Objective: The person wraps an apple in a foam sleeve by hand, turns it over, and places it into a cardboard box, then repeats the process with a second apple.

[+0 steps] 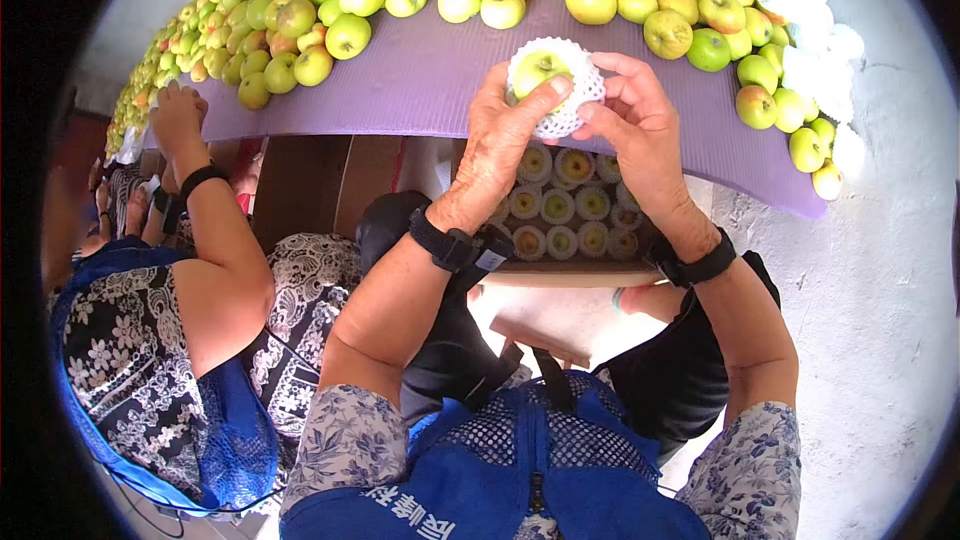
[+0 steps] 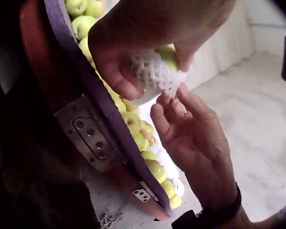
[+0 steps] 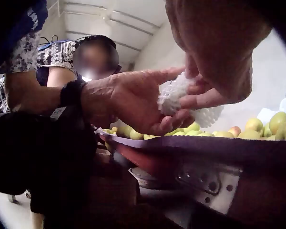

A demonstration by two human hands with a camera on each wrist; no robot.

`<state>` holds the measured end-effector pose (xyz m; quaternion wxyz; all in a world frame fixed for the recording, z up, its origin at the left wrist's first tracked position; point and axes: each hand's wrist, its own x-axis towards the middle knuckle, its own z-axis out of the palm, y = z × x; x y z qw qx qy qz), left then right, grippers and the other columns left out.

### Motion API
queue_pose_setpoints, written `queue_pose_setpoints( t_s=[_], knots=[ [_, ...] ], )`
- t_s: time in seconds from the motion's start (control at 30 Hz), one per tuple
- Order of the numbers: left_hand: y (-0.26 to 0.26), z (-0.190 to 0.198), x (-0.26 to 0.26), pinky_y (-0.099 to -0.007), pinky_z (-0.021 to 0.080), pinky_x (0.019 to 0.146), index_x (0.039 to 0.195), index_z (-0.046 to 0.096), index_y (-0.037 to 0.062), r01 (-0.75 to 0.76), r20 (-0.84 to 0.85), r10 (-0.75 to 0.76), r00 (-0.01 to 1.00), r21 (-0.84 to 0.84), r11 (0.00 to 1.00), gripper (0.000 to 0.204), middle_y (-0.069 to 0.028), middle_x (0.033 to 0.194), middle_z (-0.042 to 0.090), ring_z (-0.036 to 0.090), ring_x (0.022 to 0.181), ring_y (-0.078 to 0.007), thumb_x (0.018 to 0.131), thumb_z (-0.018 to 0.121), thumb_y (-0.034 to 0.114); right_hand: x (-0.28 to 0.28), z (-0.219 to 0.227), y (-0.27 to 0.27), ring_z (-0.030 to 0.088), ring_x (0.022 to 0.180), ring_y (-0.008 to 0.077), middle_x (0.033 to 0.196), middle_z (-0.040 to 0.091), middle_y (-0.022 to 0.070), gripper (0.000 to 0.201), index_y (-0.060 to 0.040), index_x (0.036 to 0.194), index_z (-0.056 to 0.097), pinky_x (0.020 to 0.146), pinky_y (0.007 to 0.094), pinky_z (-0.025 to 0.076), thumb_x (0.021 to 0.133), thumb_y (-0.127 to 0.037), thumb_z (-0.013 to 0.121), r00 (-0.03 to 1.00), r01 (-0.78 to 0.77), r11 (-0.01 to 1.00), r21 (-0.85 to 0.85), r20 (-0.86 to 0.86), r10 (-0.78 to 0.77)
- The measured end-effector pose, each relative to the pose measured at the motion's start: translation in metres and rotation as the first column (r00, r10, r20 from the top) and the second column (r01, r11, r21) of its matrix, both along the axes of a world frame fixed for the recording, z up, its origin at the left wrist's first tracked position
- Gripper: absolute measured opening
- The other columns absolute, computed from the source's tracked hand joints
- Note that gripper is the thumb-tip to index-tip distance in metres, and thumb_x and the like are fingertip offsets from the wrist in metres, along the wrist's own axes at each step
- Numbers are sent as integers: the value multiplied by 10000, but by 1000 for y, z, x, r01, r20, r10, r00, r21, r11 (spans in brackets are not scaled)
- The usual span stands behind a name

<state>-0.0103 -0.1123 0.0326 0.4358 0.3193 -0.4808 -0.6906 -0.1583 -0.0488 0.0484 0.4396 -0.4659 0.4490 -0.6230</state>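
Observation:
A green apple sits in a white foam net above the near edge of the purple-covered table. My left hand grips the netted apple from the left, thumb lying across the front of it. From the other side, my right hand pinches the net's edge between thumb and fingers. In the left wrist view the foam net wraps most of the apple, with green skin showing at its top. The right wrist view shows the net between both hands, the apple inside hidden.
Many loose apples cover the table. White foam nets are piled at its right end. Below the table edge, a cardboard box contains netted apples in rows. Another person's arm is at the left; a wall stands right.

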Motion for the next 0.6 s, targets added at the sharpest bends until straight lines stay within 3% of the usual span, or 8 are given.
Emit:
queue_pose_setpoints(
  t_s=[0.17, 0.23, 0.27, 0.33, 0.37, 0.47, 0.53, 0.6],
  knots=[
    [1, 9, 3, -243, 525, 615, 1184, 529, 32, 27, 82, -28, 996, 11, 1000, 481, -63, 1006, 638, 628, 849, -119, 850, 702, 333, -10, 6, 1, 598, 943, 190, 1053, 619, 96, 468, -45, 1249, 501, 864, 330, 495, 802, 7, 629, 957, 31, 1000, -2, -288, -30],
    [0, 6, 2, -241, 521, 606, 1189, 525, 23, 25, 65, -26, 998, 21, 999, 494, -70, 1016, 633, 626, 850, -122, 845, 706, 327, -13, 12, 2, 543, 1094, 287, 1220, 536, 155, 542, -56, 1264, 509, 952, 384, 444, 751, -37, 682, 662, 76, 921, -382, -671, -333],
    [0, 5, 2, -241, 521, 606, 1189, 525, 23, 21, 63, -23, 998, 22, 1000, 494, -70, 1016, 633, 626, 850, -122, 845, 706, 327, -11, 16, 4, 543, 1094, 287, 1220, 536, 155, 542, -56, 1264, 509, 952, 384, 444, 751, -37, 682, 662, 72, 921, -382, -673, -330],
    [-1, 4, 1, -270, 528, 639, 1146, 543, 6, 2, 17, -2, 1000, 22, 1000, 514, -90, 1003, 640, 633, 859, -147, 799, 753, 322, -3, 23, 9, 435, 1231, 366, 1349, 429, 193, 737, -54, 1332, 459, 1031, 429, 381, 665, -84, 771, 467, 16, 874, -486, -769, -437],
    [0, 4, 1, -270, 528, 639, 1146, 543, 6, 2, 16, -3, 1000, 22, 1000, 514, -90, 1003, 640, 633, 859, -147, 799, 753, 322, 1, 22, 8, 435, 1231, 366, 1349, 429, 193, 737, -54, 1332, 459, 1031, 429, 381, 665, -84, 771, 465, 16, 874, -485, -770, -436],
    [3, 5, 0, -275, 530, 711, 1206, 514, 0, 79, 65, -79, 995, -2, 997, 496, -90, 1064, 620, 618, 908, -149, 849, 699, 290, 2, 9, 4, 393, 1294, 374, 1390, 415, 191, 1050, -32, 1423, 323, 1064, 435, 355, 536, -152, 874, 515, -6, 916, -401, -786, -341],
    [5, 4, -2, -304, 502, 850, 1238, 497, -3, 149, 108, -138, 985, -106, 983, 517, -88, 1078, 613, 600, 992, -167, 850, 697, 273, -6, 5, 0, 402, 1289, 370, 1388, 417, 190, 1041, -32, 1422, 323, 1060, 430, 361, 546, -149, 873, 553, -26, 928, -371, -779, -295],
    [7, 7, 0, -307, 482, 889, 1265, 475, -3, 184, 100, -172, 980, -127, 975, 544, -87, 1111, 600, 585, 1030, -167, 851, 697, 272, -9, 6, 0, 412, 1284, 365, 1387, 419, 189, 1031, -33, 1421, 323, 1056, 425, 366, 555, -146, 872, 591, -57, 938, -341, -769, -244]
  ],
)
